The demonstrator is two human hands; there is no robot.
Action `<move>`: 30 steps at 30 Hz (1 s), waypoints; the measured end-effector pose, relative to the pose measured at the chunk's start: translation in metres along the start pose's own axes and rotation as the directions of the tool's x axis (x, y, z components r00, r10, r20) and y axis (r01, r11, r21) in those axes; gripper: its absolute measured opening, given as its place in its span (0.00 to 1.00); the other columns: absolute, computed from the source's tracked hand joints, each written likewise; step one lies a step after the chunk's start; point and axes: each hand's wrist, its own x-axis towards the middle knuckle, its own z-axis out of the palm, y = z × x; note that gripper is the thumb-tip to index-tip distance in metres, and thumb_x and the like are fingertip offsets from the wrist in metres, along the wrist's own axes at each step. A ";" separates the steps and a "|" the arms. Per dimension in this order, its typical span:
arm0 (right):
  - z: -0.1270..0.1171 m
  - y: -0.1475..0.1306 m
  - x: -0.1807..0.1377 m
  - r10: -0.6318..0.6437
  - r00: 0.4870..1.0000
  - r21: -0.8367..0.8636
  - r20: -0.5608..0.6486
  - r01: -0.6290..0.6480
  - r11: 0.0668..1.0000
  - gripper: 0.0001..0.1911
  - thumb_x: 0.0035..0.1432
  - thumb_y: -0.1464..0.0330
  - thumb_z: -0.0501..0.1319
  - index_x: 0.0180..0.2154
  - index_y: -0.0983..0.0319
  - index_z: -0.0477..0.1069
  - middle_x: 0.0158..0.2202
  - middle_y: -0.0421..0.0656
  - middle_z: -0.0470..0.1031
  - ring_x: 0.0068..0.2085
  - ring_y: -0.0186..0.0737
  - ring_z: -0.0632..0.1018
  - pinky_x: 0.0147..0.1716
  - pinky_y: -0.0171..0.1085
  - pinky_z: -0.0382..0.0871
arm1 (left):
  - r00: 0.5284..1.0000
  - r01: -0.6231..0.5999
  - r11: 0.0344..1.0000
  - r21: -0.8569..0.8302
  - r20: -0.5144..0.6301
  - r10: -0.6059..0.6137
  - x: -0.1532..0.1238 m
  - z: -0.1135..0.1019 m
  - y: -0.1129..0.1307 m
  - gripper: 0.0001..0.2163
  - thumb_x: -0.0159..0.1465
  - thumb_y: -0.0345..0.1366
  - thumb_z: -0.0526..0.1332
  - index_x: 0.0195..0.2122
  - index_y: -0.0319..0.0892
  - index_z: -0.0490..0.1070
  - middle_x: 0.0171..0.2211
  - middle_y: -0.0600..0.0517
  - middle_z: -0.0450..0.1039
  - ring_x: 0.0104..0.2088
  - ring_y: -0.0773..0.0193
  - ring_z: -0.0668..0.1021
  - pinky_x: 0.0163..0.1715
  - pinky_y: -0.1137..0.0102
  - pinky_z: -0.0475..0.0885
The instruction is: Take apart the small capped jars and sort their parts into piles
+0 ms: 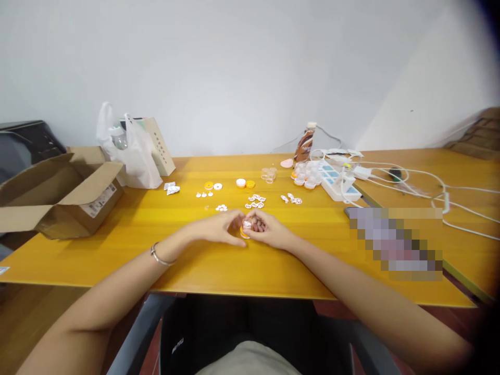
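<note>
Over the near middle of the yellow table, my right hand (271,230) pinches a small clear round container with an orange base (245,232). My left hand (219,227) curves beside it, thumb and fingers apart; its fingertips are close to the container, and any contact is hard to see. Just beyond my hands lie white openwork pieces (255,201) and small white pieces (222,208). Farther back are white pegged pieces (204,195), orange and white round parts (209,185), another orange and white pair (241,183) and clear rings (269,174).
An open cardboard box (89,208) and a white plastic bag (136,161) stand at left. Clear orange-based containers (307,177), a brown bottle (304,143) and a power strip (339,182) with white cables sit at right. A blurred-out flat object (394,242) lies nearer.
</note>
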 end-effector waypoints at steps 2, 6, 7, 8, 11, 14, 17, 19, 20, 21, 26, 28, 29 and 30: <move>0.001 0.000 0.001 0.013 1.000 -0.006 -0.027 -0.013 1.000 0.14 0.50 0.61 0.60 0.36 0.60 0.60 0.24 0.33 0.61 0.22 0.28 0.62 0.22 0.29 0.57 | 0.993 0.069 0.998 0.003 -0.095 -0.068 -0.002 0.016 0.005 0.20 0.49 0.48 0.65 0.36 0.39 0.65 0.31 0.52 0.68 0.29 0.66 0.70 0.28 0.72 0.65; 0.002 0.000 0.002 0.007 0.997 -0.069 -0.072 -0.012 0.998 0.14 0.50 0.60 0.59 0.36 0.60 0.60 0.22 0.33 0.60 0.22 0.28 0.62 0.22 0.30 0.57 | 0.920 0.210 0.977 -0.031 -0.332 -0.208 0.007 0.039 0.004 0.17 0.50 0.47 0.63 0.28 0.40 0.62 0.23 0.56 0.64 0.24 0.68 0.66 0.23 0.74 0.59; 0.002 0.000 0.002 -0.004 0.996 -0.109 -0.091 -0.006 0.994 0.15 0.49 0.59 0.60 0.35 0.60 0.60 0.21 0.32 0.58 0.22 0.29 0.61 0.22 0.30 0.56 | 0.907 0.223 0.974 -0.050 -0.355 -0.226 0.008 0.042 0.004 0.16 0.49 0.46 0.64 0.27 0.40 0.62 0.22 0.57 0.64 0.23 0.69 0.66 0.23 0.74 0.58; 0.002 0.000 0.002 -0.012 0.993 -0.159 -0.115 -0.006 0.987 0.16 0.48 0.59 0.62 0.33 0.60 0.61 0.20 0.32 0.57 0.22 0.29 0.60 0.22 0.30 0.55 | 0.898 0.232 0.970 -0.068 -0.367 -0.240 0.009 0.044 0.003 0.16 0.48 0.46 0.65 0.27 0.40 0.61 0.22 0.57 0.64 0.23 0.69 0.65 0.22 0.75 0.58; 0.005 -0.002 0.001 -0.018 0.985 -0.300 -0.174 -0.035 0.953 0.17 0.45 0.57 0.63 0.28 0.60 0.60 0.17 0.31 0.54 0.20 0.29 0.58 0.21 0.30 0.51 | 0.887 0.244 0.962 -0.123 -0.373 -0.273 0.009 0.046 0.003 0.16 0.46 0.43 0.66 0.26 0.40 0.61 0.22 0.58 0.65 0.22 0.70 0.66 0.22 0.76 0.57; 0.008 -0.006 -0.001 -0.031 0.990 -0.331 -0.141 -0.017 0.944 0.14 0.49 0.59 0.60 0.28 0.60 0.58 0.18 0.32 0.58 0.20 0.29 0.60 0.22 0.30 0.52 | 0.901 0.218 0.958 -0.188 -0.339 -0.272 0.008 0.046 0.000 0.14 0.44 0.38 0.66 0.27 0.39 0.62 0.23 0.57 0.67 0.23 0.69 0.68 0.23 0.75 0.60; 0.010 -0.010 -0.002 -0.048 0.995 -0.344 -0.088 0.015 0.939 0.11 0.51 0.61 0.58 0.30 0.60 0.58 0.20 0.33 0.61 0.22 0.30 0.63 0.23 0.31 0.55 | 0.923 0.162 0.952 -0.260 -0.300 -0.240 0.010 0.045 -0.005 0.13 0.43 0.35 0.66 0.27 0.39 0.63 0.24 0.56 0.68 0.24 0.69 0.69 0.25 0.75 0.62; 0.009 -0.012 -0.002 -0.051 0.997 -0.377 -0.052 0.028 0.926 0.10 0.52 0.61 0.57 0.32 0.60 0.59 0.21 0.34 0.63 0.23 0.31 0.65 0.24 0.31 0.57 | 0.942 0.130 0.947 -0.294 -0.262 -0.211 0.011 0.043 -0.008 0.13 0.43 0.34 0.65 0.28 0.39 0.63 0.24 0.56 0.68 0.25 0.70 0.68 0.25 0.75 0.62; 0.008 -0.013 -0.003 -0.062 0.998 -0.394 -0.017 0.050 0.918 0.09 0.53 0.62 0.56 0.33 0.60 0.60 0.23 0.35 0.65 0.23 0.32 0.66 0.25 0.32 0.58 | 0.954 0.115 0.944 -0.309 -0.230 -0.192 0.011 0.042 -0.009 0.12 0.43 0.33 0.65 0.28 0.38 0.63 0.24 0.56 0.67 0.24 0.70 0.68 0.25 0.76 0.62; 0.006 -0.015 -0.003 -0.086 0.996 -0.407 0.033 0.092 0.909 0.08 0.54 0.63 0.55 0.34 0.60 0.61 0.25 0.37 0.67 0.25 0.33 0.67 0.27 0.33 0.60 | 0.965 0.103 0.940 -0.324 -0.196 -0.174 0.011 0.041 -0.009 0.12 0.43 0.32 0.64 0.28 0.38 0.63 0.24 0.57 0.67 0.24 0.71 0.68 0.25 0.76 0.62; -0.006 -0.016 -0.007 -0.360 0.918 -0.388 0.164 0.396 0.832 0.17 0.55 0.68 0.52 0.47 0.61 0.58 0.44 0.48 0.65 0.43 0.41 0.68 0.45 0.42 0.62 | 0.985 0.064 0.937 -0.345 -0.126 -0.114 0.007 0.033 -0.006 0.12 0.45 0.34 0.64 0.28 0.38 0.62 0.24 0.57 0.64 0.24 0.73 0.65 0.24 0.76 0.61; -0.007 -0.014 -0.007 -0.407 0.912 -0.428 0.048 0.387 0.817 0.27 0.53 0.65 0.56 0.53 0.62 0.50 0.48 0.51 0.61 0.47 0.44 0.66 0.47 0.45 0.61 | 0.989 0.053 0.939 -0.341 -0.114 -0.097 0.005 0.032 -0.005 0.13 0.47 0.36 0.64 0.29 0.39 0.61 0.25 0.57 0.64 0.24 0.72 0.65 0.25 0.76 0.61; -0.006 -0.013 -0.007 -0.403 0.915 -0.455 -0.010 0.355 0.817 0.32 0.51 0.63 0.58 0.54 0.62 0.48 0.48 0.51 0.60 0.46 0.45 0.66 0.47 0.45 0.61 | 0.990 0.050 0.940 -0.338 -0.107 -0.091 0.005 0.031 -0.005 0.13 0.47 0.36 0.64 0.29 0.39 0.61 0.25 0.57 0.64 0.24 0.72 0.65 0.25 0.76 0.61; -0.005 -0.012 -0.007 -0.380 0.924 -0.479 -0.048 0.313 0.820 0.36 0.48 0.60 0.61 0.54 0.62 0.48 0.46 0.51 0.60 0.44 0.45 0.66 0.45 0.45 0.62 | 0.991 0.048 0.942 -0.331 -0.100 -0.086 0.005 0.031 -0.005 0.14 0.47 0.36 0.65 0.29 0.39 0.60 0.25 0.57 0.64 0.25 0.72 0.65 0.25 0.76 0.61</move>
